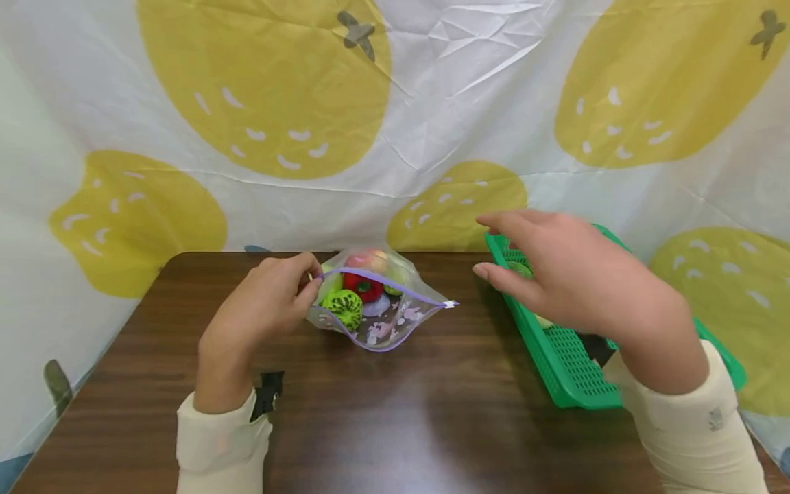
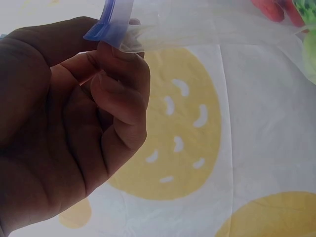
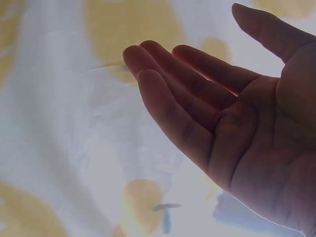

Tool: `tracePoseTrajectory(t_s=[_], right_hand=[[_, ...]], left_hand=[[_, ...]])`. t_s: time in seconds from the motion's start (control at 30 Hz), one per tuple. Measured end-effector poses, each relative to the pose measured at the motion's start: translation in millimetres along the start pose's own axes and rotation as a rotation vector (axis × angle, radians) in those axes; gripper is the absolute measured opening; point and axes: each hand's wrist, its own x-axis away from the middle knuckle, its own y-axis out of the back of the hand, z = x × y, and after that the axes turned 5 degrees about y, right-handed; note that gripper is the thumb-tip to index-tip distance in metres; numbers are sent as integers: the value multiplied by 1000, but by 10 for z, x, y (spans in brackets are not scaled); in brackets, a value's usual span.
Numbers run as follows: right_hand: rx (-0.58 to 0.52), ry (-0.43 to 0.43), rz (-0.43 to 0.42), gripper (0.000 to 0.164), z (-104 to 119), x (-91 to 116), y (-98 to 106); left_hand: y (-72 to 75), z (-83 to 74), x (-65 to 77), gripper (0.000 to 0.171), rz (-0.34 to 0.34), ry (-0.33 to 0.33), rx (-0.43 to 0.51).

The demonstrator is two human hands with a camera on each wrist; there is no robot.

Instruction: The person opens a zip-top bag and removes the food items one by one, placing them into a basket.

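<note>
A clear zip bag with a purple seal and a white slider lies on the table, its mouth spread apart. Inside it are a red bell pepper, a bright green piece with dark seed marks and other fruit-like pieces. My left hand pinches the left corner of the bag's seal between thumb and fingers. Over the green basket hovers my right hand, thumb apart from the straight fingers, holding nothing. That hand hides part of what lies in the basket.
Some green and pale items and a dark item show in the basket. The brown wooden table backs onto a white cloth printed with yellow fruit. A black band is on the left wrist.
</note>
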Motion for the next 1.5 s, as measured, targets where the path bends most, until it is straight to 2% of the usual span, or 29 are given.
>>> tracePoseTrajectory(t_s=[0.13, 0.27, 0.4, 0.5, 0.67, 0.9, 0.97, 1.2, 1.5], right_hand=[[-2, 74, -126, 53, 222, 40, -16], [-40, 203, -250, 49, 351, 25, -196], [-152, 268, -270, 44, 434, -19, -466], [-223, 277, -249, 40, 472, -71, -665], [-253, 313, -203, 34, 512, -226, -903], [-297, 348, -4, 27, 513, -558, -1294], [-294, 350, 28, 27, 511, -646, -1435], [-251, 306, 50, 35, 512, -856, -1819], [-238, 187, 42, 53, 536, -1010, -2047]], left_hand=[[-4, 2, 4, 10, 2, -1, 11], [-1, 4, 7, 10, 1, 5, 7], [1, 16, 8, 12, -3, 6, -4], [9, 27, 11, 12, -7, 10, -10], [12, 19, 9, 12, -12, 9, -15], [19, -7, 9, 11, -14, 0, -13], [16, -9, 8, 10, -15, -2, -13], [1, -11, 5, 10, -16, -5, -15], [-18, -16, 11, 9, -18, -15, -19]])
